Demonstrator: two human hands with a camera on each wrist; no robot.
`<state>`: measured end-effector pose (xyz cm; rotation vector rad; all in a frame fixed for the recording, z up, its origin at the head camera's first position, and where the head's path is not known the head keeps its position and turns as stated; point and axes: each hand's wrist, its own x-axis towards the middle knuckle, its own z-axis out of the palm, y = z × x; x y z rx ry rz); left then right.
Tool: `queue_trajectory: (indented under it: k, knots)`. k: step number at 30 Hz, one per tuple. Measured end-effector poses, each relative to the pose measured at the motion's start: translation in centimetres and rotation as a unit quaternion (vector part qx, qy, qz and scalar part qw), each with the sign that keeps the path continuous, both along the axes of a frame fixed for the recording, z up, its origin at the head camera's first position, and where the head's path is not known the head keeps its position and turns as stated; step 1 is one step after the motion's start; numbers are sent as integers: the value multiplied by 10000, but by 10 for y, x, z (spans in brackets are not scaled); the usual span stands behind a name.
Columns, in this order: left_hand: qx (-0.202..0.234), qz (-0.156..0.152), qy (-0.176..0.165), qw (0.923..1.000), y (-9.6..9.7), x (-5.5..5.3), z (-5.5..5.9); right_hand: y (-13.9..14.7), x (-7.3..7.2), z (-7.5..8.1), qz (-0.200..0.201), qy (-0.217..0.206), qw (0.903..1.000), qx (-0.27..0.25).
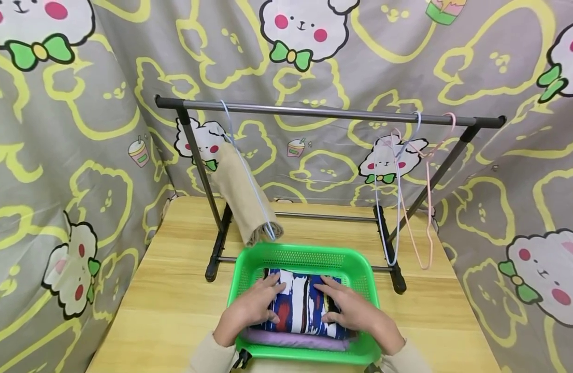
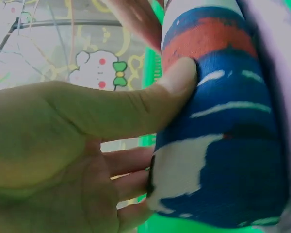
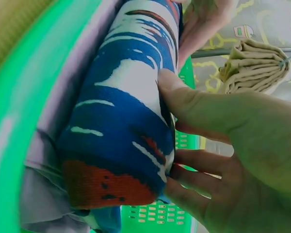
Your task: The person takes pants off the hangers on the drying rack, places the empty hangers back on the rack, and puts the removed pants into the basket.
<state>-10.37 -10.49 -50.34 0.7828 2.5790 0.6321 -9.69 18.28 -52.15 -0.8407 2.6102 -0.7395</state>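
A folded cloth [image 1: 297,300] with a blue, white, red and black brushstroke pattern lies in a green plastic basket [image 1: 310,354]. My left hand [image 1: 255,304] holds its left end, and my right hand [image 1: 354,309] holds its right end. In the left wrist view the thumb [image 2: 150,104] presses on the patterned face while the fingers reach behind it. The right wrist view shows the same hold, with the right thumb [image 3: 194,104] on the cloth. A lavender cloth [image 1: 296,340] lies along the basket's near side. Parts of the fingertips are hidden behind the bundle.
Behind the basket a dark metal rack [image 1: 305,110] stands on the wooden table [image 1: 160,311]. A beige cloth [image 1: 244,194] hangs on a blue hanger at its left. At the right hang a bare blue hanger [image 1: 399,207] and a pink hanger [image 1: 428,191]. Patterned curtains surround the table.
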Motion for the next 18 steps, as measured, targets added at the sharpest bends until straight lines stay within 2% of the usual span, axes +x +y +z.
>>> queue_trajectory:
  k: [7, 13, 18]
  knots:
    - [369, 110, -199, 9991, -1, 6, -9, -7, 6, -6, 1, 74, 10000, 61]
    - [622, 120, -316, 9975, -3, 8, -15, -6, 10, -3, -65, -29, 10000, -60]
    - [801, 134, -48, 9967, -4, 11, -15, -6, 6, 4, -227, 20, 9995, -230]
